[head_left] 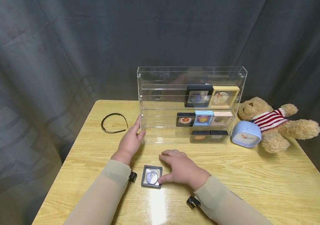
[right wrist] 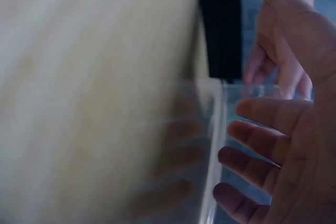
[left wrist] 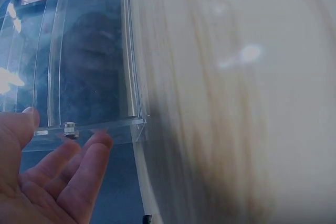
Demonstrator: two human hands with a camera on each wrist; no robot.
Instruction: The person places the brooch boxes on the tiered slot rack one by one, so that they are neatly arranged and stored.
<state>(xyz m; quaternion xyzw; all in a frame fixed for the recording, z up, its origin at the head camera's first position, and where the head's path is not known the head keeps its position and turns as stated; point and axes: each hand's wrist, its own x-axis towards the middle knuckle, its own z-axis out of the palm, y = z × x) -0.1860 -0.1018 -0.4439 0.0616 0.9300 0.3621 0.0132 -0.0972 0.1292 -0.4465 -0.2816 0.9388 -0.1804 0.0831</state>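
Observation:
My left hand (head_left: 129, 142) holds the left side panel of a clear acrylic display case (head_left: 160, 126), thumb at its front edge and fingers along its outer face. The left wrist view shows the fingertips (left wrist: 100, 139) at the clear panel beside a small metal fitting. On the table before the case lies a small square black frame (head_left: 145, 184) with a round picture badge inside. Over the table to its right my right hand (head_left: 180, 167) is spread, its thumb tip overlapping the frame's right edge. Its fingers (right wrist: 257, 166) are loosely extended in the right wrist view, with nothing between them.
Several framed badges stand on the case's right half, among them a yellow frame (head_left: 224, 104) and a light blue one (head_left: 203, 114). A blue clock (head_left: 245, 134) and a teddy bear (head_left: 278, 122) sit right of the case. A black headband (head_left: 102, 125) lies at the left.

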